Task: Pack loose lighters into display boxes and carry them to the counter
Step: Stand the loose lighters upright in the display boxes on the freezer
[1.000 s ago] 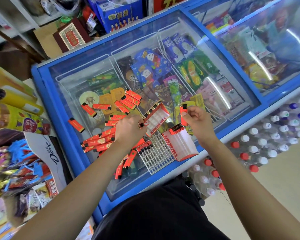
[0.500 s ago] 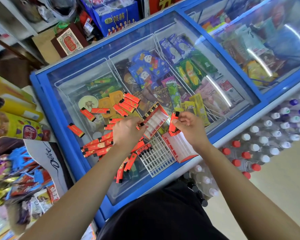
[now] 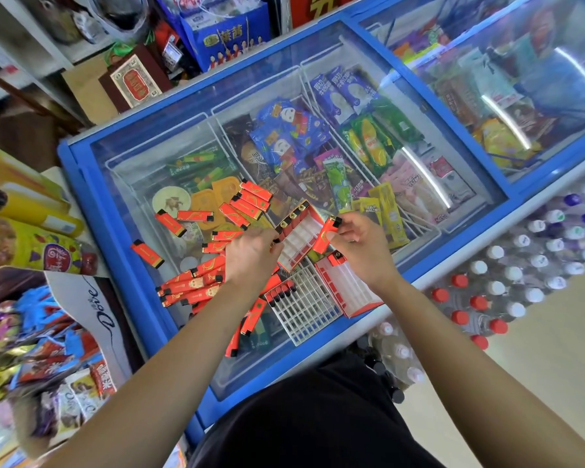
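Note:
Several loose red lighters (image 3: 190, 283) lie scattered on the glass lid of a blue freezer (image 3: 81, 170). My left hand (image 3: 250, 256) grips the near corner of a tilted red display box (image 3: 299, 234) with white slots and a few lighters along its far edge. My right hand (image 3: 358, 241) pinches one red lighter (image 3: 325, 236) at the box's right side, touching it. A second red display box (image 3: 348, 288) lies flat by the freezer's front edge, one lighter in it. A white grid insert (image 3: 304, 305) with a short row of lighters lies beside it.
Ice cream packs fill the freezer under the glass. Capped water bottles (image 3: 507, 275) are packed against the freezer's right front. Snack displays, a Dove box (image 3: 95, 305) and yellow bottles crowd the left. Gift boxes stand behind the freezer.
My right hand moved left from above the flat box to the tilted box, carrying the lighter and tipping it against that box's side. My left hand kept its hold on the box.

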Tool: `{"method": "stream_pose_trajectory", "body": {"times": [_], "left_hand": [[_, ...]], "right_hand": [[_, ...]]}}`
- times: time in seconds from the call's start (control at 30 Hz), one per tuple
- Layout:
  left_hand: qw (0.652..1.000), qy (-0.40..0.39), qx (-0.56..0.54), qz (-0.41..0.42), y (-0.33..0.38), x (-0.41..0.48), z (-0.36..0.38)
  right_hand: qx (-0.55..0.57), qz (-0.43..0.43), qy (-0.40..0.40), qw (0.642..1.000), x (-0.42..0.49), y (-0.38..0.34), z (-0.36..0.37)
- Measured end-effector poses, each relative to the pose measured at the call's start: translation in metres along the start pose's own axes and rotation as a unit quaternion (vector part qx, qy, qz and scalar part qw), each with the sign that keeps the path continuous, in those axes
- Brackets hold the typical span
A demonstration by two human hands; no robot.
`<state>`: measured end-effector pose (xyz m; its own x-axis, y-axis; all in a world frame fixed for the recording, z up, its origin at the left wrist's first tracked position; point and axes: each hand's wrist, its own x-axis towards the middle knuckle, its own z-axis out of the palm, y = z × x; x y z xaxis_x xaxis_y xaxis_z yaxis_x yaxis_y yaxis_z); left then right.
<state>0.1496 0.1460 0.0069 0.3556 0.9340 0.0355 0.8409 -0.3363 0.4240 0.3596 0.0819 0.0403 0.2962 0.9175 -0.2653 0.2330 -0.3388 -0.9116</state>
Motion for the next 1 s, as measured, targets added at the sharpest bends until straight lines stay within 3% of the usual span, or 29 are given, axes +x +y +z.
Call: {"method": "stream_pose_trajectory", "body": {"times": [0.17,0.37,0.53,0.87,1.0], "left_hand": [[0.999,0.003,0.008,0.047,-0.003,0.001,-0.001],[0.998,0.053,-0.016,0.027,-0.017,-0.009,0.007],[0.996,0.0,-0.083,-0.023,-0.022,-0.014,0.014],[0.989,-0.044,-0.12,0.073,-0.027,0.027,0.014],[0.984,-0.057,-0.157,0.057,-0.03,0.023,0.014]], "right_hand": [[0.0,-0.001,0.001,1.0,0.002,0.003,0.001],[0.0,-0.016,-0.002,1.0,-0.002,-0.001,0.003],[-0.009,-0.018,-0.008,1.0,-0.003,-0.001,0.002],[-0.086,-0.041,-0.025,0.995,0.018,0.003,0.022],[-0.129,-0.057,0.006,0.99,0.025,0.01,0.043]]}}
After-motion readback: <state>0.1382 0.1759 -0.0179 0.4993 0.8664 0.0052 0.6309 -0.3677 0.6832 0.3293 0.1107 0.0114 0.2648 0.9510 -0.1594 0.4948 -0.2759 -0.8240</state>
